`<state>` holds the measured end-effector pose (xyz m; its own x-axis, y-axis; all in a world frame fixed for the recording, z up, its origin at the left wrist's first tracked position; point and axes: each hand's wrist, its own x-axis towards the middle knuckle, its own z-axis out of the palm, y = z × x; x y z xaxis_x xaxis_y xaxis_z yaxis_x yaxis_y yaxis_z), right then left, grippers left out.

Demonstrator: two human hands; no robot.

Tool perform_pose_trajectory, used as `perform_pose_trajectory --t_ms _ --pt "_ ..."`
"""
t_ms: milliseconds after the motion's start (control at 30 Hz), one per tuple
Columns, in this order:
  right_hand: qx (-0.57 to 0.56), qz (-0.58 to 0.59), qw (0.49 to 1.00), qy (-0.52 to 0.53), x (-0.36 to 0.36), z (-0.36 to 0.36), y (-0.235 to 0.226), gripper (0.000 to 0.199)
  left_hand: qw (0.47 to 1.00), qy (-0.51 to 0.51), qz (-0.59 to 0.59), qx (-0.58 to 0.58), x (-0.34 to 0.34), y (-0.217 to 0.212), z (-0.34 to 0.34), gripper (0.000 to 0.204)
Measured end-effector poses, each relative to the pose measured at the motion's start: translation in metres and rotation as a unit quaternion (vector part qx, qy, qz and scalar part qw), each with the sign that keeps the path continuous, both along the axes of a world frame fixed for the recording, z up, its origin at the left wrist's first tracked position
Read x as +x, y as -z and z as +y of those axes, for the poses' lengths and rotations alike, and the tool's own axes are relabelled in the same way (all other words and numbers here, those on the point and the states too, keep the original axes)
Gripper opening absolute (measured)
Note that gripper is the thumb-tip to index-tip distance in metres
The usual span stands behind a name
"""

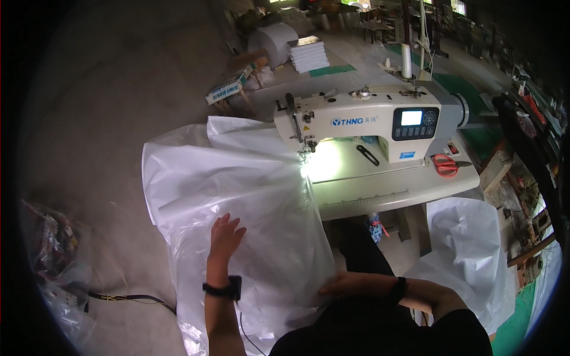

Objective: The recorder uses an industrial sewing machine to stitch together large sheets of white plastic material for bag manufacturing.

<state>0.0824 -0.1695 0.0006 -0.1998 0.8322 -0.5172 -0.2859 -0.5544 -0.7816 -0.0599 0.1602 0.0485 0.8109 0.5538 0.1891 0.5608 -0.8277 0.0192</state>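
Right hand (pixel 339 285): at the white sheet's (pixel 261 202) near right side; cannot tell whether its grip pinches.
Left hand (pixel 227 235): grip spread, over the sheet.
Sheet: draped from the lap up to the needle.
Scissors (pixel 445 167): red-handled, on the counter (pixel 368 203).
Sewing machine (pixel 356 115): lamp lit.
Stack (pixel 309 56): white, beyond.
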Motion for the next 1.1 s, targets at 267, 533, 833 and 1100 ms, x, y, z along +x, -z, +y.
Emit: perform_pose_trajectory --t_ms 267,533,833,1100 --pt "0.074 -0.014 0.967 0.242 -0.015 0.007 0.03 0.035 0.99 0.111 -0.072 -0.042 -0.006 -0.001 -0.214 0.025" --pt "0.081 0.031 0.957 0.278 -0.027 -0.005 0.024 0.038 0.963 0.081 -0.041 -0.252 0.0 0.015 -0.256 0.028" --pt "0.071 -0.079 0.989 0.104 -0.03 -0.018 0.027 0.039 0.991 0.066 -0.106 -0.038 -0.015 -0.011 -0.14 0.023" --pt "0.068 -0.036 0.993 0.086 -0.026 -0.02 0.023 0.037 0.589 -0.229 -0.625 -0.458 -0.038 0.0 0.048 0.056"
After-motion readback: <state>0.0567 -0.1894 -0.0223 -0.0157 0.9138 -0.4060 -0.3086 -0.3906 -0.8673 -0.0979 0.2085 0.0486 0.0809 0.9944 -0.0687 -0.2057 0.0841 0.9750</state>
